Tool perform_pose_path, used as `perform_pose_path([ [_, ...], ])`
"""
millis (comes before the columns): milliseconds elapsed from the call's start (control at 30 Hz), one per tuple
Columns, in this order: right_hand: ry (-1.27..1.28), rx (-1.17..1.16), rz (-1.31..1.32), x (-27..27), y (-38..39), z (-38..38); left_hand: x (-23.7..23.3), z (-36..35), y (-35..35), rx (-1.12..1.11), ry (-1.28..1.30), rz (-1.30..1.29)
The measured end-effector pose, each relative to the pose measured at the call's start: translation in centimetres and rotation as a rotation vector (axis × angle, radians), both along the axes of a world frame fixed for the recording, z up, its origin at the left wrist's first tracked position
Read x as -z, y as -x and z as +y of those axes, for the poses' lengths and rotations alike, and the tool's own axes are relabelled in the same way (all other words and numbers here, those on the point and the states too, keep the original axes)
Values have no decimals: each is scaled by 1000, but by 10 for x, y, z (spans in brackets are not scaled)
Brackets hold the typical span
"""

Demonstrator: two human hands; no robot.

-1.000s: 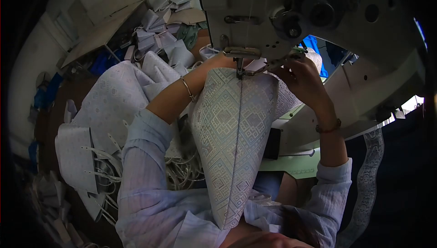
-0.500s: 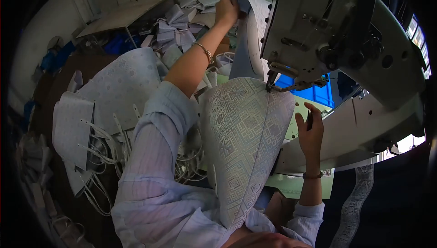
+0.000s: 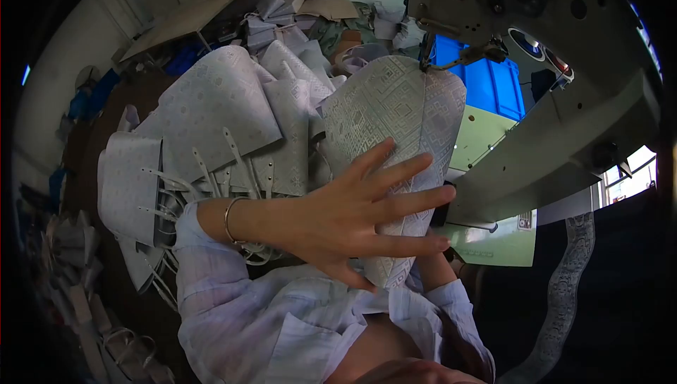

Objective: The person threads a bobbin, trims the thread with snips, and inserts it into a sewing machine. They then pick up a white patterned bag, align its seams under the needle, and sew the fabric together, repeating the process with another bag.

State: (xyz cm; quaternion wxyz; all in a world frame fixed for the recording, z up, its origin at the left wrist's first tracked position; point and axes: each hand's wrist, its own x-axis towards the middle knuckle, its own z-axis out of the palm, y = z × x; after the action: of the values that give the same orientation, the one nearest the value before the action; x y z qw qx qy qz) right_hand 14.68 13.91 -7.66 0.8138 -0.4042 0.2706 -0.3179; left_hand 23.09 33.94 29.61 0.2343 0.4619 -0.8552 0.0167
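A pale bag panel (image 3: 405, 112) with a geometric woven pattern hangs from the needle area of a sewing machine (image 3: 486, 3), its seam running down the middle. My left hand (image 3: 360, 218), a bangle at its wrist, is open with fingers spread across the front of the panel. Behind it, at the panel's lower right edge, my right hand (image 3: 431, 260) shows only around the wrist; its fingers are hidden by the left hand and the panel.
To the left lie several pale bag pieces (image 3: 211, 112) with straps (image 3: 240, 162). A blue crate (image 3: 490, 77) stands behind the light green machine table (image 3: 486, 137). Patterned trim (image 3: 568, 292) hangs at right, and more bags (image 3: 271, 14) are heaped at the back.
My left hand has left the far end of the work and come down over the panel, fingers spreading. My right hand has dropped behind it. The upper part with the blue-grey lining is no longer in sight.
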Motion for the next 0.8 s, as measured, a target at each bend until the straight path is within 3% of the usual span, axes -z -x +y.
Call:
perform_pose_path([
  [133,-88,2,-44,-20,4,6,25,-1,12,-70,128,-69],
  [333,-129,33,-86,-44,15,6,-37,-2,11,-72,250,-23],
  [400,-128,38,-97,-55,16,3,-55,-5,6,-38,242,123],
  [467,-127,40,-111,-65,18,-1,-70,-4,4,-19,313,64],
  [600,-132,61,-144,-87,17,-14,-91,10,-1,-176,110,285],
  [700,-135,83,-171,-105,15,-29,-80,6,-15,-164,215,260],
  [767,-139,96,-188,-117,11,-43,-59,4,-15,-86,544,63],
  [800,-142,105,-196,-124,8,-50,-47,10,-11,-119,540,10],
])
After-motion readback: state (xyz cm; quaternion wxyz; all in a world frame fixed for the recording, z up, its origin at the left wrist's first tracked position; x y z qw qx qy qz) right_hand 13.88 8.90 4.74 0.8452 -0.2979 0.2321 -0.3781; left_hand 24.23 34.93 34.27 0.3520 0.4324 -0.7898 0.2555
